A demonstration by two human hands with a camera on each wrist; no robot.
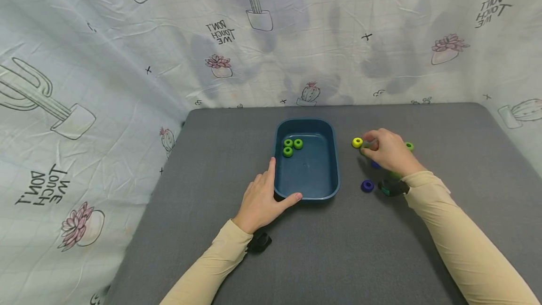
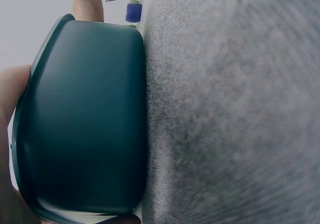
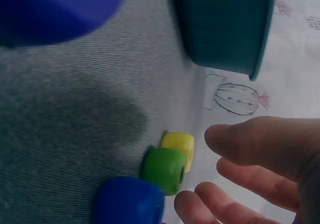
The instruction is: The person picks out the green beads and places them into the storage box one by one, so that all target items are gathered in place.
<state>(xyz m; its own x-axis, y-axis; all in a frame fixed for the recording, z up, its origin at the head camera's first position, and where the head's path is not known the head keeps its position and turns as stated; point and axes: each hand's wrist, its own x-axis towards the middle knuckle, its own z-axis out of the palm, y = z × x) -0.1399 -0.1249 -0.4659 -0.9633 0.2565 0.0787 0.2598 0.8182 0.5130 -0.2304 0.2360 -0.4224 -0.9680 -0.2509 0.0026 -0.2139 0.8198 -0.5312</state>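
My left hand (image 1: 261,201) touches the near left corner of a dark blue-teal tray (image 1: 337,168), index finger along its left rim and thumb at the front rim. Inside the tray, toward the far left, lie three green beads (image 1: 298,144). To the right of the tray my right hand (image 1: 390,150) is low over loose beads, thumb and fingers apart with nothing between them. Nearest its fingertips is a green bead (image 3: 164,170) on the table, beside a yellow bead (image 1: 357,142) and a blue bead (image 3: 129,201). The hand partly covers this group in the head view.
A purple-blue bead (image 1: 367,186) lies nearer me, left of the right wrist. Another green bead (image 1: 409,146) sits beyond the right hand. The grey table (image 1: 338,248) ends at a patterned curtain (image 1: 317,51) behind and at both sides.
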